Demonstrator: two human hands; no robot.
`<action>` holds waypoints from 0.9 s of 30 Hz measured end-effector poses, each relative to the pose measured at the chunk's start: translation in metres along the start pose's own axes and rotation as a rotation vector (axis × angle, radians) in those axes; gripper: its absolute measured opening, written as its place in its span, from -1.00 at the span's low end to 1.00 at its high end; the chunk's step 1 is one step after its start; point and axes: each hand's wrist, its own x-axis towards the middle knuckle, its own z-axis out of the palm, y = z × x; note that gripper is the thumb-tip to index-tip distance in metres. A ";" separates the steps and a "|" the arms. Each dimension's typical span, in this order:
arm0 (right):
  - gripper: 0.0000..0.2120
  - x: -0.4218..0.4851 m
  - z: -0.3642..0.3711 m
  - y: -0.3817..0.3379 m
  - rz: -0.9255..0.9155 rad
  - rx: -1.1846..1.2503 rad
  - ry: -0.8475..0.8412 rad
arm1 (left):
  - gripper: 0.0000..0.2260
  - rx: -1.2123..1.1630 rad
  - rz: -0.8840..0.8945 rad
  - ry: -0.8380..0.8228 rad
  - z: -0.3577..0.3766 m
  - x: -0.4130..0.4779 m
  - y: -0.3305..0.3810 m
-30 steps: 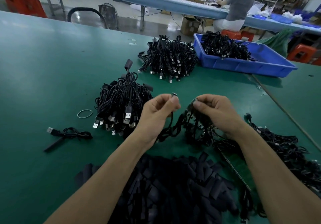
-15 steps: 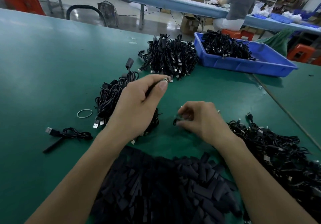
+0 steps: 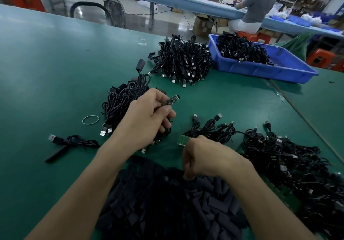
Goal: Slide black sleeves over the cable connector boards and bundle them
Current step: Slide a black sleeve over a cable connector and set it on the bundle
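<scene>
- My left hand (image 3: 149, 117) pinches a flat green connector board (image 3: 170, 99) above mid-bench (image 3: 46, 72).
- My right hand (image 3: 203, 157) curls round a second board (image 3: 182, 141), over matte black sleeves (image 3: 167, 206) heaped at the near edge.

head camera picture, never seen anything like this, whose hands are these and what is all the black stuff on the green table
This is one picture from a camera worn on a person's head, looking down at their own two bare hands; there is no machine. The left hand pinches a small connector board. The right hand is curled over the pile of black sleeves, with a green board at its knuckles; whether it grips that board, I cannot tell. On the green table lie bundled cables, loose cables, a rubber band and a blue bin holding more cables.
</scene>
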 end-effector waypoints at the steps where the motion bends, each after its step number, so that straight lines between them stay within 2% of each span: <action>1: -0.79 0.000 0.002 0.001 -0.004 0.001 0.002 | -0.82 -0.017 0.006 0.011 -0.001 0.000 0.000; 6: -0.84 -0.001 0.000 0.003 -0.080 0.144 -0.015 | -0.84 -0.058 0.043 0.059 -0.005 -0.001 0.000; 10: -0.88 -0.003 -0.007 0.007 -0.138 0.228 0.155 | -0.84 -0.033 0.024 0.038 -0.003 -0.002 -0.002; 13: -0.81 -0.005 -0.006 0.010 -0.141 0.421 0.282 | -0.86 0.010 0.012 0.020 0.000 -0.003 -0.002; 17: -0.83 -0.005 0.002 0.008 -0.143 0.516 0.274 | -0.91 0.040 0.040 0.054 -0.001 -0.004 0.000; 19: -0.79 -0.004 0.005 0.007 -0.119 0.456 0.211 | -0.90 0.038 0.043 0.051 0.000 -0.004 0.001; 22: -0.60 -0.009 0.002 0.012 0.012 0.186 0.108 | -0.89 0.036 0.036 0.050 0.001 -0.005 0.001; 27: -0.61 -0.021 0.006 0.010 0.120 -0.060 0.037 | -0.90 0.061 0.030 0.064 0.002 -0.006 -0.001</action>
